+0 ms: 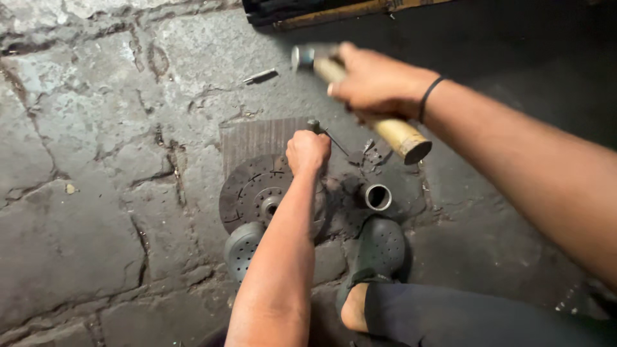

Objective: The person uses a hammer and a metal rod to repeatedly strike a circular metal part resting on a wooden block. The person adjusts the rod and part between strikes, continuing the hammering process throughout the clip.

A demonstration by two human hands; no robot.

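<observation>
A: Head view, item one: what did each hand hold?

B: The right hand (373, 80), fingers wrapped tight round a wooden-handled hammer (360, 99), was raised above the work, its head blurred. The left hand (307, 151) was closed in a fist round a thin metal punch (315, 126), set upright at the far edge of the clutch disc (257, 193).

A: Location of the disc?

B: Flat on the cracked stone floor (77, 193), partly over a ribbed mat (257, 136), just ahead of the person's feet.

A: Progress?

B: My judgement only: the driving-out work looked under way, not finished. The punch stood on the disc and the hammer was up, so a strike was pending. One short metal sleeve (377, 196) already lay apart, to the right of the disc, beside a second dark round plate (350, 209) half hidden behind the forearm. Whether more pieces remained in the disc, I could not tell.

A: Count, please.

B: Hammers, one. Punches, one in hand. Discs, one clearly, plus the dark plate. Sleeves, one. Perforated grey sandals (380, 247), two, one on each foot. Loose small metal rod (259, 76), one, well apart on the floor toward its far edge. Wooden plank (340, 11), one, at the far edge.
</observation>
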